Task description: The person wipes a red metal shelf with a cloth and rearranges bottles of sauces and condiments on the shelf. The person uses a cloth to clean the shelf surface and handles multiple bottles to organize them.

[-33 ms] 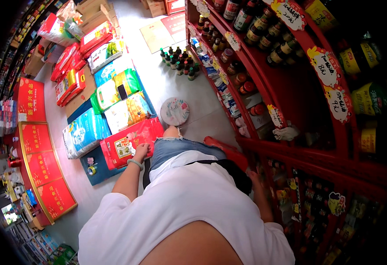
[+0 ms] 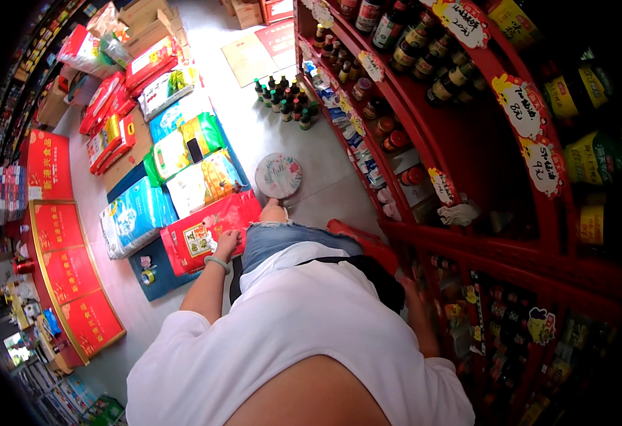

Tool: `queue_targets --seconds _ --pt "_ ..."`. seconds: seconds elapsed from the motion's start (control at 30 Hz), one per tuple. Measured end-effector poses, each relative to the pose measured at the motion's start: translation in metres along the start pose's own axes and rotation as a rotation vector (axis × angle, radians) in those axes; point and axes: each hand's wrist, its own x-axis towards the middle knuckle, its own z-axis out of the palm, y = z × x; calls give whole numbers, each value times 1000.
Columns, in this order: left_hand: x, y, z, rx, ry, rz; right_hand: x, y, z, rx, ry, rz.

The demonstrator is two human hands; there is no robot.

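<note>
My left hand (image 2: 226,245), with a pale bracelet on its wrist, rests on the right end of a red bag (image 2: 196,234) with a light label. Its fingers lie loosely over the bag and do not grip it. At my other side, my right hand (image 2: 409,287) hangs low beside the red shelf unit (image 2: 431,245). Its fingers are mostly hidden against a black piece of cloth or bag (image 2: 378,278) at my waist, so their pose is unclear. Just ahead stands a round stool (image 2: 278,175) with a flower-patterned top.
A blue-and-white bag (image 2: 135,220), an orange-and-white bag (image 2: 208,184) and a black phone (image 2: 195,149) lie on the low stack. Dark bottles (image 2: 286,99) stand on the floor beyond the stool. Red-fronted counters (image 2: 69,273) line the left; shelved sauce bottles (image 2: 424,57) line the right.
The view has shifted very slightly, so the bags and stool sit a little further left. Both hands stay where they were.
</note>
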Motion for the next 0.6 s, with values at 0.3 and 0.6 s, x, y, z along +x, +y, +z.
queue_targets --seconds 0.3,0.6 --pt "97 66 -8 17 -79 55 -27 -23 38 195 226 199" --pt "208 211 -59 230 -326 -64 -52 -166 166 95 286 1"
